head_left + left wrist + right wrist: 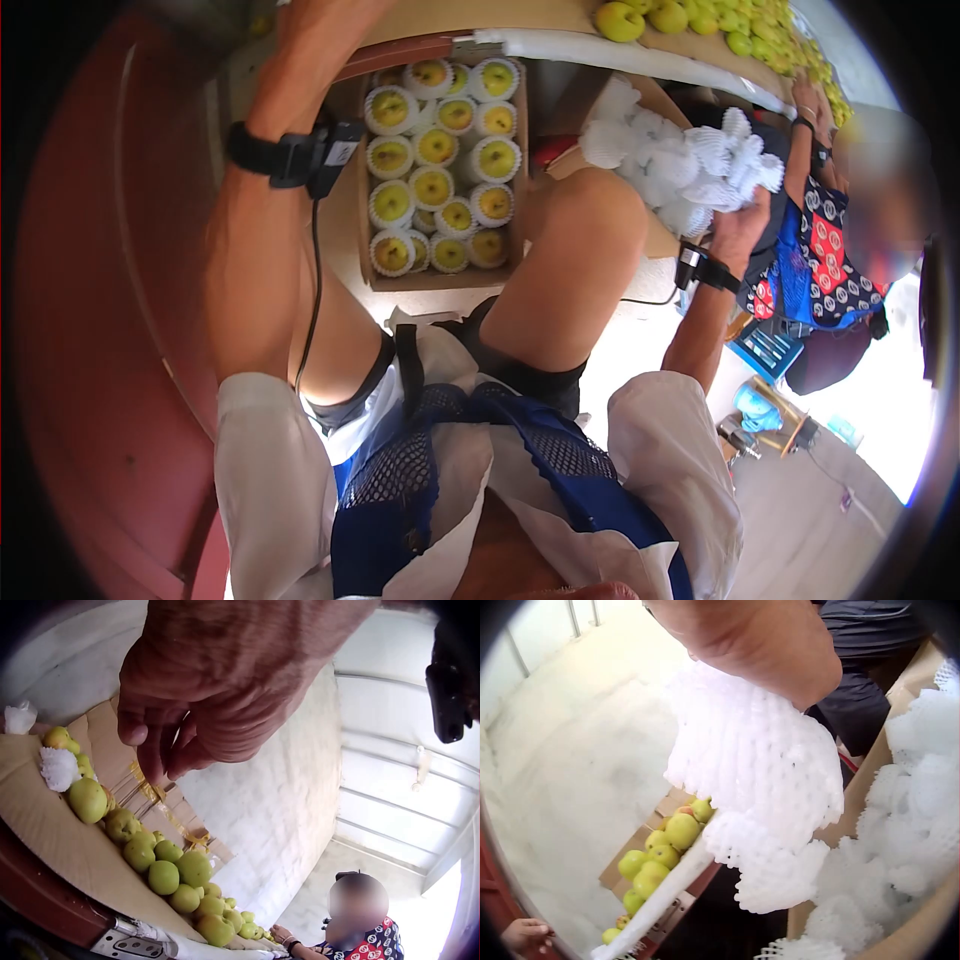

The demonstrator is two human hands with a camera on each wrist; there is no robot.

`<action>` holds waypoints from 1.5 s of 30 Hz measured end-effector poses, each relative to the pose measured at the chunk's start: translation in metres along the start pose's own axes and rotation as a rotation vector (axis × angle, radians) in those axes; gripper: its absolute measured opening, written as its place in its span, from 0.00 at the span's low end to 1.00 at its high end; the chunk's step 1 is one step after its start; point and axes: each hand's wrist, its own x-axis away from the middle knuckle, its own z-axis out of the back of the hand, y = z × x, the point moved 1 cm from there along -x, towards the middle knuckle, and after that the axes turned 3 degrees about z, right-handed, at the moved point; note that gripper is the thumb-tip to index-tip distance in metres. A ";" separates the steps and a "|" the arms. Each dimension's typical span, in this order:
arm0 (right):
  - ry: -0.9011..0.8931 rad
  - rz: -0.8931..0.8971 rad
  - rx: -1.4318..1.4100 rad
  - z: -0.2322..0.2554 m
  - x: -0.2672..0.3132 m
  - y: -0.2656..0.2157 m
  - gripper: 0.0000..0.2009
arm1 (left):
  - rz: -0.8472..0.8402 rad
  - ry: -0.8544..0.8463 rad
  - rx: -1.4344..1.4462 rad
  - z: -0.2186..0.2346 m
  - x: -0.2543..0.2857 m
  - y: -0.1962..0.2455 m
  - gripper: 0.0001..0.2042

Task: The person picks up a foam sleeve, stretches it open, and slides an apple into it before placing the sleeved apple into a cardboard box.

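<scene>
My right hand (742, 228) grips white foam net sleeves (740, 160) at the right of the head view. The right wrist view has this hand (757, 645) above a large foam sleeve (757, 757), its fingertips largely hidden. In the left wrist view, my left hand (217, 682) hangs over green-yellow apples (163, 877), fingers loosely bent and holding nothing. The head view shows its forearm but cuts off most of the hand. A foam sleeve (58, 769) lies by the apples. Below and right of that forearm, a cardboard box (440, 283) holds sleeved apples (432, 187).
A box of foam sleeves (650, 215) stands beside my knee (585, 215). The cardboard-covered surface (550, 18) with its pale front edge (640, 58) runs across the top. Another person (830, 240) reaches toward the apples at the right; a blue tray (765, 348) lies below them.
</scene>
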 end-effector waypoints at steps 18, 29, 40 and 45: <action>-0.483 -0.148 -0.030 -0.320 -0.040 0.081 0.21 | 0.140 -0.102 -0.049 0.001 -0.003 -0.007 0.11; -0.732 -0.158 0.129 -0.410 -0.117 0.172 0.16 | 0.190 -0.126 0.022 0.008 -0.002 -0.013 0.10; -0.657 0.824 1.808 -0.438 -0.160 0.194 0.34 | 0.187 -0.112 0.032 0.006 0.002 -0.027 0.10; -0.924 0.613 1.533 -0.447 -0.165 0.194 0.33 | 0.188 -0.131 0.036 0.006 0.004 -0.021 0.10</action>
